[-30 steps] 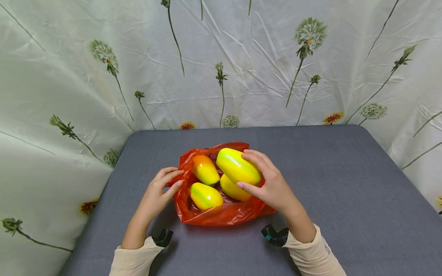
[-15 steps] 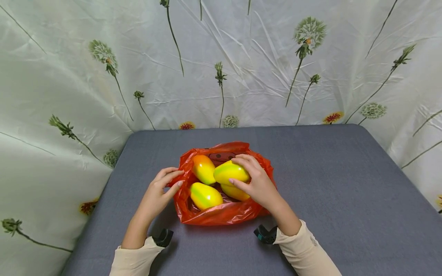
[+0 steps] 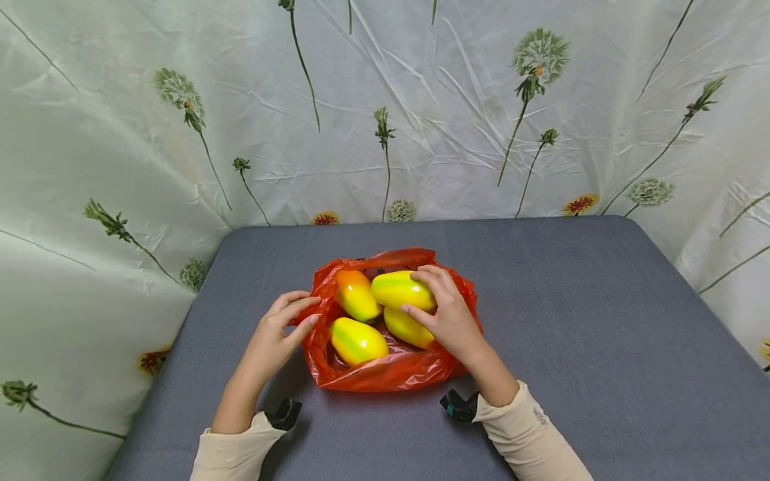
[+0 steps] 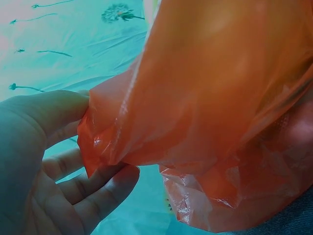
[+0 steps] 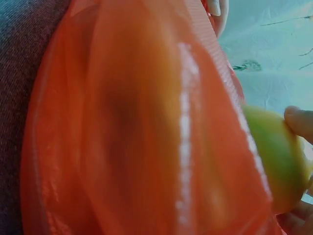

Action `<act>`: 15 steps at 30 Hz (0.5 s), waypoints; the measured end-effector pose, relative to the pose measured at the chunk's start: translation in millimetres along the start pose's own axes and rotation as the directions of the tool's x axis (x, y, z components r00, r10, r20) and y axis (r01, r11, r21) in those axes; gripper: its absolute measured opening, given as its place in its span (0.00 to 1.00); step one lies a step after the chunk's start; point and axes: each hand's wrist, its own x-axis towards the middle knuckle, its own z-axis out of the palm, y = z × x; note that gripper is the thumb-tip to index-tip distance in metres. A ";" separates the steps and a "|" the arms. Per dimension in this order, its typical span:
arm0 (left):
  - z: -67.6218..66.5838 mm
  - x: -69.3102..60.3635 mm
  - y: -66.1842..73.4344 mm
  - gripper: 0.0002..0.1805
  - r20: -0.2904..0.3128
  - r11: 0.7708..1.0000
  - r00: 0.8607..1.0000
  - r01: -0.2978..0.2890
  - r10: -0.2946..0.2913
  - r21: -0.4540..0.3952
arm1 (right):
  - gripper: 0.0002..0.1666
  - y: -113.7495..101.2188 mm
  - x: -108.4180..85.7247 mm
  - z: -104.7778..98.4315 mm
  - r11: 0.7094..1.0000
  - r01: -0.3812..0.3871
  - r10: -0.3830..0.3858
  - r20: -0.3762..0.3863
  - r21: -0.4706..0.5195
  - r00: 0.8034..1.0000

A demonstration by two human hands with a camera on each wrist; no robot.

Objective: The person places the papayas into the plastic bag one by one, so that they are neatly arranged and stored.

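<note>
A red plastic bag [image 3: 385, 382] lies spread wide on the table, its mouth facing up. Inside it are several yellow-green mangoes, one with an orange end [image 3: 351, 287] at the back left and one [image 3: 359, 342] at the front left. My right hand [image 3: 448, 314] grips the upper mango [image 3: 397, 289] between thumb and fingers, above another mango [image 3: 409, 327]. In the right wrist view, the bag's wall partly covers the held mango [image 5: 274, 156]. My left hand [image 3: 279, 334] pinches the bag's left edge; the left wrist view shows the thin plastic [image 4: 105, 132] between its fingers.
The grey table [image 3: 571, 321] stretches out on both sides of the bag. Behind it hangs a pale curtain [image 3: 445, 120] printed with dandelions. Black wrist cameras sit below both hands, at the left cuff [image 3: 285, 414] and right cuff [image 3: 460, 405].
My right hand has moved left and down with the mango, from above the bag's right side into its mouth. The mango has turned slightly in the last half second. My left hand has stayed still.
</note>
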 end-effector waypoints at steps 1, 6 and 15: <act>0.0 0.0 -0.1 0.18 -0.001 1.000 1.000 -0.001 0.001 0.001 | 0.28 0.6 0.0 0.6 1.000 -0.001 0.001 0.001 -0.004 1.000; 0.2 -0.1 -0.3 0.18 -0.002 1.000 1.000 -0.002 0.002 0.000 | 0.26 1.7 0.0 1.5 1.000 0.011 -0.012 -0.015 -0.012 1.000; 0.1 0.3 -0.2 0.18 -0.001 1.000 1.000 0.000 0.000 -0.006 | 0.23 -0.3 -0.4 -0.6 0.999 0.039 -0.039 -0.020 -0.023 0.999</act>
